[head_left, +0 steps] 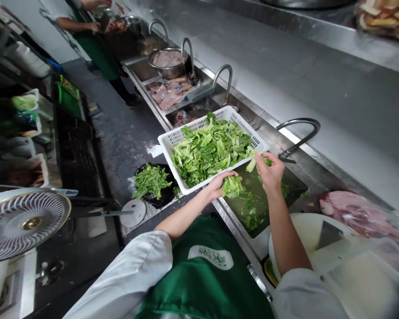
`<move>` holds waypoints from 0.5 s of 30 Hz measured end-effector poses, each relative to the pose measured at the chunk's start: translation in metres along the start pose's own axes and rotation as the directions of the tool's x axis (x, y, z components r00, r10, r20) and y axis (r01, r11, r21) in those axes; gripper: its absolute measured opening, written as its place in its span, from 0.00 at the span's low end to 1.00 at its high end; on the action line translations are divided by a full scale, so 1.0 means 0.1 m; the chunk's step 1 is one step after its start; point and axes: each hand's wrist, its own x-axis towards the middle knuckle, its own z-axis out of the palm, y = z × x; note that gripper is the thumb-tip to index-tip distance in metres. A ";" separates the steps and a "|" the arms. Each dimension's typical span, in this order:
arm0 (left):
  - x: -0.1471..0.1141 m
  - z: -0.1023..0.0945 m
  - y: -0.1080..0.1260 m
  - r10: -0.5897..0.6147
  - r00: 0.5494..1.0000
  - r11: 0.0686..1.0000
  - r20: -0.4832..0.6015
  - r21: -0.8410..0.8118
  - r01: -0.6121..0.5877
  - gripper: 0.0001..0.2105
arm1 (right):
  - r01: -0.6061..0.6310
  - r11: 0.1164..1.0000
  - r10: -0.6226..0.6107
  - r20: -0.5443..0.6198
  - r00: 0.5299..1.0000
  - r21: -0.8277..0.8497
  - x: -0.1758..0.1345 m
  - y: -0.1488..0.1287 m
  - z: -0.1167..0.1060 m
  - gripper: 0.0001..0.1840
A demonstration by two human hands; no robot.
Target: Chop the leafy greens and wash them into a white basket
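Observation:
My left hand (pixel 219 182) is closed around a bunch of leafy greens (pixel 232 187), just past the near edge of a white plastic basket (pixel 173 153). Torn green leaves (pixel 213 148) fill that basket, which rests across the sink. Pinched in the fingers of my right hand (pixel 271 173) is a pale green leaf (pixel 252 160), by the basket's right corner. A dark flat strip shows beside the right hand; whether it is held I cannot tell. Below both hands, leaf scraps float in the water-filled sink basin (pixel 269 208).
Curved faucets (pixel 299 128) line the wall. At right are wrapped raw meat (pixel 352 212) and a white round container (pixel 306 221). A black bag of greens (pixel 153 186) stands at left, near a fan (pixel 29 223). Another person (pixel 89 44) works at the far end.

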 end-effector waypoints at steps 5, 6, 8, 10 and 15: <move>-0.38 -0.15 0.18 0.243 0.970 0.965 0.019 -0.102 -0.240 0.15 | 0.178 0.975 -0.172 0.052 0.984 -0.136 0.64 0.00 0.53 0.15; -0.47 -0.20 0.21 0.280 0.960 0.953 0.014 -0.123 -0.277 0.17 | 0.203 0.966 -0.185 0.118 0.976 -0.160 0.77 0.00 0.68 0.15; -0.67 -0.32 0.26 0.356 0.934 0.922 -0.020 -0.155 -0.355 0.19 | 0.254 0.937 -0.184 0.279 0.942 -0.239 0.98 0.03 0.94 0.17; -0.93 -0.53 0.29 0.431 0.897 0.880 -0.102 -0.171 -0.442 0.19 | 0.297 0.888 -0.163 0.365 0.917 -0.351 1.14 0.06 1.13 0.20; -1.64 -1.49 0.37 0.533 0.715 0.748 -0.453 -0.144 -0.648 0.16 | 0.228 0.847 -0.152 0.192 0.969 -0.479 1.15 0.05 1.27 0.18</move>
